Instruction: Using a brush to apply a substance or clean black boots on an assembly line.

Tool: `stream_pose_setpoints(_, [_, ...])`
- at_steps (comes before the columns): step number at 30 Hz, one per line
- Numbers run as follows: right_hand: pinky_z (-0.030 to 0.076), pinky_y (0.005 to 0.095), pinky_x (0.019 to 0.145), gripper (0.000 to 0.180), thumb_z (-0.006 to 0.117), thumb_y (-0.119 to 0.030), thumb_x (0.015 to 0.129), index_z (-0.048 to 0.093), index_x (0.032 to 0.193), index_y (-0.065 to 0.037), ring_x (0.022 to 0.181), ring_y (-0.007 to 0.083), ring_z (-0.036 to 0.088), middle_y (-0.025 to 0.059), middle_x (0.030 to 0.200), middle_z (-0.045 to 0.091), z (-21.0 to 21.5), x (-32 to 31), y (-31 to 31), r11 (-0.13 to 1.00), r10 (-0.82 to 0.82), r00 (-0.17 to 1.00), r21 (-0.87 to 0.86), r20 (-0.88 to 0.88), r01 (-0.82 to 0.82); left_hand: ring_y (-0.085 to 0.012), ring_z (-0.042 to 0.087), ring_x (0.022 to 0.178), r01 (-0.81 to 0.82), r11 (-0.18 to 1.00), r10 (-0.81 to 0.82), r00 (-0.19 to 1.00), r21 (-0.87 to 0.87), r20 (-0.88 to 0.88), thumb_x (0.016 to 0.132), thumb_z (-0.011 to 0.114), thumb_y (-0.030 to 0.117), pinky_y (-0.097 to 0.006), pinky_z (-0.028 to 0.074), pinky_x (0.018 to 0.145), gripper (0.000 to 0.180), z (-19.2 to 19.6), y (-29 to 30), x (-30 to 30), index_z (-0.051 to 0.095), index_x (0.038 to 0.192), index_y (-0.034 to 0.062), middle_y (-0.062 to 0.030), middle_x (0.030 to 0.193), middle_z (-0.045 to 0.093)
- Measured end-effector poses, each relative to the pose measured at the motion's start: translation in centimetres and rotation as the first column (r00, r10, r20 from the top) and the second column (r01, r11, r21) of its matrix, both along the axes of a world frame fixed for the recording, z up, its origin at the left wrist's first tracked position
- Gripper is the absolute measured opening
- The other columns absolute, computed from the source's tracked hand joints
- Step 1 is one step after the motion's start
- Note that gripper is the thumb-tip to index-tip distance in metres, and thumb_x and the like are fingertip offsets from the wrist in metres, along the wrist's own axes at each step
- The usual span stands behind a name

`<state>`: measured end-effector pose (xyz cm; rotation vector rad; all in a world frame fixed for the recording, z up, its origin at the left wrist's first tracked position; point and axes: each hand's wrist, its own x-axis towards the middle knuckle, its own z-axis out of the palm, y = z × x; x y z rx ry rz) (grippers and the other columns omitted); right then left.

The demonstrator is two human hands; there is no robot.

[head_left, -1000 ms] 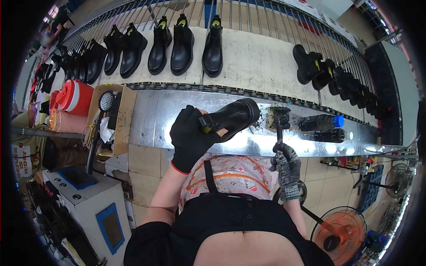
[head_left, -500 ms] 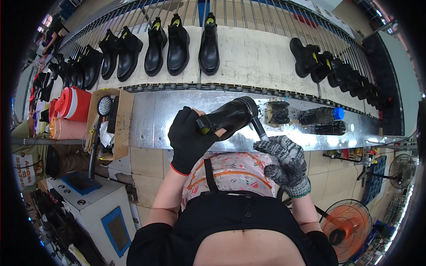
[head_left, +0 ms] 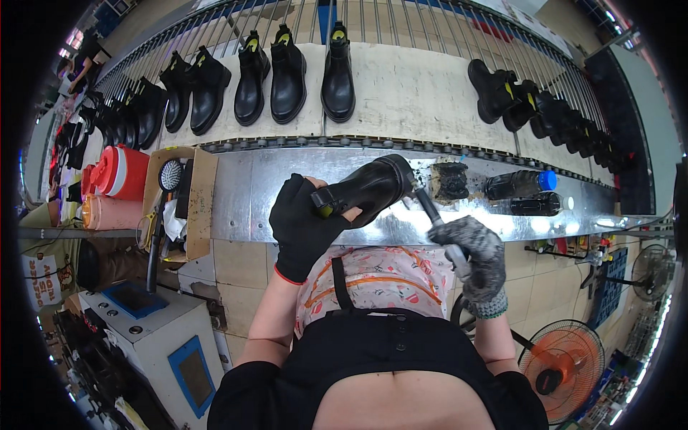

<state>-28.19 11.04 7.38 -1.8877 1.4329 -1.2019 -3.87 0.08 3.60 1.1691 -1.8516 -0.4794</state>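
Observation:
My left hand (head_left: pixel 308 226), in a black glove with bare fingertips, grips a black ankle boot (head_left: pixel 369 188) by its upper. The boot is tilted over the metal table, its sole end toward the right. In a grey knitted glove, my right hand (head_left: pixel 473 254) closes around a slim stick-like tool (head_left: pixel 432 211) with a dark and silver-grey handle. Its tip is at the boot's sole edge; whether it touches, I cannot tell. A black-stained block (head_left: pixel 450 180) lies right of the boot, beside a blue-capped bottle (head_left: pixel 512 185) and a white-capped bottle (head_left: pixel 536 204) of dark liquid.
Black boots (head_left: pixel 288 79) stand in rows on the conveyor (head_left: pixel 416 86) beyond the table (head_left: pixel 236 193). At left are a cardboard box (head_left: pixel 201 204) with a round brush and a red jug (head_left: pixel 123 172). A control box (head_left: pixel 147 322) and an orange fan (head_left: pixel 562 369) flank me.
My right hand has shifted slightly right and turned, showing more of the tool's handle. The tool's tip stays near the boot's sole. My left hand and the boot have barely moved.

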Motion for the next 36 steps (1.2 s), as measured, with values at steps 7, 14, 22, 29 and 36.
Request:
stream_pose_setpoints(7, [0.048, 0.0217, 0.055, 0.042, 0.058, -0.003, 0.084, 0.045, 0.123, -0.003, 0.064, 0.0068, 0.053, 0.0019, 0.082, 0.057, -7.9, -2.5, 1.5, 0.829, -0.555, 0.64, 0.413, 0.531, 0.376, -0.021, 0.058, 0.064, 0.053, 0.999, -0.053, 0.999, -0.003, 0.007, 0.052, 0.088, 0.022, -0.03, 0.047, 0.06, 0.043, -0.3, -2.2, -0.5, 0.059, 0.079, 0.0037, -0.0065, 0.073, 0.057])
stream_pose_setpoints(14, [0.049, 0.0316, 0.057, 0.017, 0.061, -0.011, 0.082, 0.057, 0.096, -0.001, 0.063, 0.0183, 0.059, 0.0073, 0.075, 0.061, -24.0, -3.7, 2.5, 0.822, -0.526, 0.85, 0.278, 0.036, 0.497, -0.0248, 0.056, 0.076, 0.417, 0.829, -0.335, 0.904, -0.373, 0.265, 0.049, 0.082, 0.028, -0.037, 0.045, 0.066, 0.042, 1.7, -12.1, -8.9, 0.06, 0.079, 0.0105, -0.003, 0.082, 0.058])
stream_pose_setpoints(22, [0.045, 0.0457, 0.085, 0.041, 0.047, -0.033, 0.087, 0.055, 0.113, -0.002, 0.099, 0.0394, 0.054, 0.0254, 0.108, 0.055, -22.1, -3.1, 1.1, 0.772, -0.429, 0.811, 0.304, -0.398, 0.557, -0.0207, 0.055, 0.088, 0.722, 0.507, -0.14, 0.607, -0.47, 0.782, 0.07, 0.058, 0.02, -0.05, 0.037, 0.092, 0.01, -3.2, -25.9, -21.6, 0.061, 0.079, 0.0217, 0.0013, 0.078, 0.056])
stream_pose_setpoints(29, [0.045, 0.0457, 0.085, 0.053, 0.048, -0.043, 0.085, 0.053, 0.117, -0.001, 0.101, 0.0385, 0.055, 0.026, 0.115, 0.053, -23.3, -2.0, 1.9, 0.703, -0.428, 0.812, 0.419, -0.396, 0.575, -0.0344, 0.045, 0.118, 0.704, 0.615, -0.142, 0.542, -0.355, 0.828, 0.078, 0.059, 0.02, -0.057, 0.034, 0.095, 0.03, -9.1, -25.1, -24.9, 0.062, 0.107, 0.0164, -0.009, 0.114, 0.059])
stream_pose_setpoints(36, [0.045, 0.0421, 0.077, 0.024, 0.051, -0.029, 0.087, 0.056, 0.086, -0.006, 0.084, 0.0336, 0.055, 0.0185, 0.086, 0.057, -24.3, -4.3, 2.3, 0.829, -0.373, 0.831, 0.253, -0.413, 0.498, -0.0235, 0.062, 0.098, 0.81, 0.459, -0.871, 0.492, 0.364, 0.004, 0.074, 0.072, 0.025, -0.03, 0.047, 0.085, 0.037, 3.6, -14.2, -16.3, 0.064, 0.107, 0.0084, -0.0102, 0.109, 0.064])
